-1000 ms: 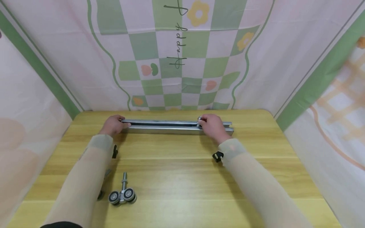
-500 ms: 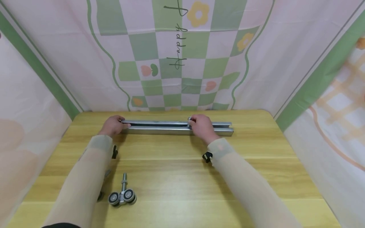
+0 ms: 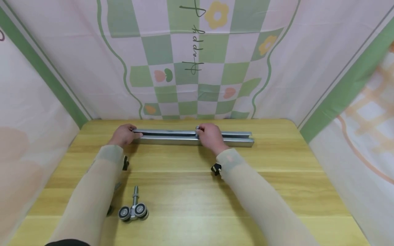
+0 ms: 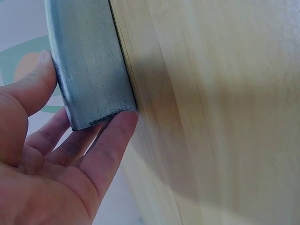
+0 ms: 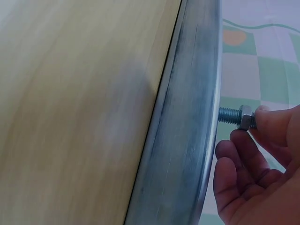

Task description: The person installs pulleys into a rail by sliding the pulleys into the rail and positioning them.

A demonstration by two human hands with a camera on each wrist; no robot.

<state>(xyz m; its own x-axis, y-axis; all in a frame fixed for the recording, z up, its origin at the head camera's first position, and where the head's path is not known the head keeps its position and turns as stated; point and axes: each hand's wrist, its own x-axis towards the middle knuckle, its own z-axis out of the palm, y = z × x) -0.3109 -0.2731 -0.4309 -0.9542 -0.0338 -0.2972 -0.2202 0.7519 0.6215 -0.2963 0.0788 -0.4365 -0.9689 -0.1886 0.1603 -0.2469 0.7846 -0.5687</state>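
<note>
A grey metal rail (image 3: 166, 140) with a slot along its top lies crosswise near the table's back edge. At its left end my left hand (image 3: 123, 135) holds it, thumb on the upper edge and fingers around the end, as the left wrist view shows. Above the rail's middle, my right hand (image 3: 211, 136) pinches a threaded bolt (image 5: 229, 116) with a hex nut (image 5: 245, 117). The bolt sticks up out of the slot; whatever carries it inside the rail is hidden.
A roller trolley (image 3: 133, 211) with black-rimmed wheels and an upright bolt lies on the wooden table (image 3: 184, 191), front left. Beside it, a dark part (image 3: 109, 210) shows partly from behind the left sleeve. Patterned cloth (image 3: 187, 99) hangs behind and at both sides.
My right hand has moved left along the rail with the bolt, from near the right end to about the middle. My left hand stays on the left end.
</note>
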